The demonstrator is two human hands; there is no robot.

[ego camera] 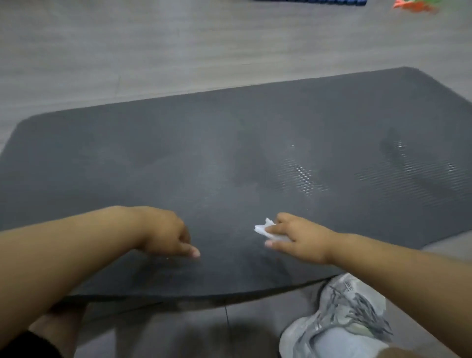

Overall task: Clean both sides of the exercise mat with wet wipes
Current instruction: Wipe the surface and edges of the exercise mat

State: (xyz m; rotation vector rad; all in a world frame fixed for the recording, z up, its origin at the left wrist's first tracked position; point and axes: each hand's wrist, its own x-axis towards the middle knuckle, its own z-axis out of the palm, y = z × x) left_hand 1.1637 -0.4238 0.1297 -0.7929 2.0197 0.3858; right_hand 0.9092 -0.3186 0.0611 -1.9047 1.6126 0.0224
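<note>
A dark grey ribbed exercise mat (pixel 229 153) lies flat on the floor and fills the middle of the view. Wet, shiny streaks show on its right half. My right hand (pixel 298 236) rests on the mat near its front edge and holds a crumpled white wet wipe (pixel 264 228) under its fingers. My left hand (pixel 168 233) rests on the mat to the left of it, fingers curled under and one fingertip touching the surface, holding nothing.
Grey wood-look floor (pixel 153 46) surrounds the mat. My pale grey sneaker (pixel 342 314) stands just in front of the mat's front edge at lower right. A dark blue object (pixel 319 2) and an orange-green item (pixel 413 5) lie at the far top edge.
</note>
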